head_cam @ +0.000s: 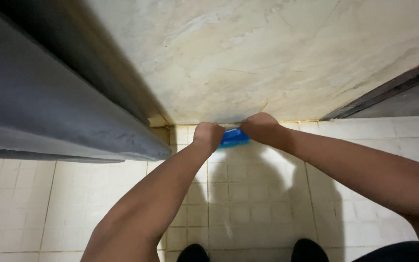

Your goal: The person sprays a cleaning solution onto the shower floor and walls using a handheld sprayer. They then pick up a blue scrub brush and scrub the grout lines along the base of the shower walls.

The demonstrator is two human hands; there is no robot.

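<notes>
Both hands are clenched around a blue brush (233,138) that lies low against the foot of the wall (267,53), where the pale marbled wall meets the tiled floor (248,194). The left hand (208,134) is closed in a fist on the brush's left end, knuckles up against the wall. The right hand (262,127) is closed the same way on the right end, touching the wall too. Only the middle of the brush shows between the two fists; its bristles cannot be made out.

Left of the brush, a dark grey door (49,111) runs up to the wall, its edge ending just beside the left hand. Right of the brush and well apart, a dark frame (389,92) slants along the wall's base. The floor under the brush is small cream square tiles, shadowed by the arms. Below the brush, at the bottom edge, two dark toes (253,252) stand on the tiles.
</notes>
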